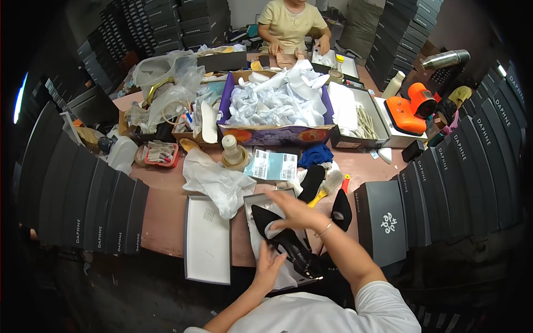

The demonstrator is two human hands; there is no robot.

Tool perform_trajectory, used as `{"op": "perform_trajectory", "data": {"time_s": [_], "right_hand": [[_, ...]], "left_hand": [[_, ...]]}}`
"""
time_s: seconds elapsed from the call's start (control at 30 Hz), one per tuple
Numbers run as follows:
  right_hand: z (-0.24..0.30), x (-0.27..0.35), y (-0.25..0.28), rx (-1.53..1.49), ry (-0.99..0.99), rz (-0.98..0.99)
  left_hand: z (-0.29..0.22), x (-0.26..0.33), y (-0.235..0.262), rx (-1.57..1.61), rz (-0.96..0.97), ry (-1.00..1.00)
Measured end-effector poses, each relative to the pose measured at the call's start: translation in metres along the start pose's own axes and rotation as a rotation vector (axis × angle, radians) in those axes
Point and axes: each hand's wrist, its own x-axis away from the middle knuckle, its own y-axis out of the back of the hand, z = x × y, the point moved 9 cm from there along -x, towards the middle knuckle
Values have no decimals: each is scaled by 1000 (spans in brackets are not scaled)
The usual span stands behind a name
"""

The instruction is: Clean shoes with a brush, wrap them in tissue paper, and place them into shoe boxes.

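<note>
A pair of black pointed-toe shoes (294, 252) lies in a shoe box (256, 201) lined with white paper, at the table's front edge. Over the toe end, my right hand (294, 212) has its fingers spread, the thumb close to a bit of white paper at the shoe's opening. Beside the shoes, at the box's left side, my left hand (268, 267) has thumb and fingers apart; whether it touches a shoe is hard to tell. Left of the box lies a box lid (207, 238), its white inside up. Another black shoe (341, 210) stands to the right, partly behind my right arm.
Crumpled white paper fills a purple carton (277, 135). Nearer lie a label sheet (272, 165), a yellow-handled brush (325, 188), white tissue (214, 180) and a blue cloth (315, 156). Dark shoe boxes (383, 222) stand on both sides. Across the table works another person (291, 28).
</note>
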Motion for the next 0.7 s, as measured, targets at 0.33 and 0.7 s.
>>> {"op": "perform_trajectory", "data": {"time_s": [0.33,0.7], "right_hand": [[-206,-157,181,752,-255,-86],[-154,-27,226,-225,-403,-658]], "left_hand": [[-51,3,7,-1257,-58,-705],[-86,-3,22,-905,-86,-562]]}}
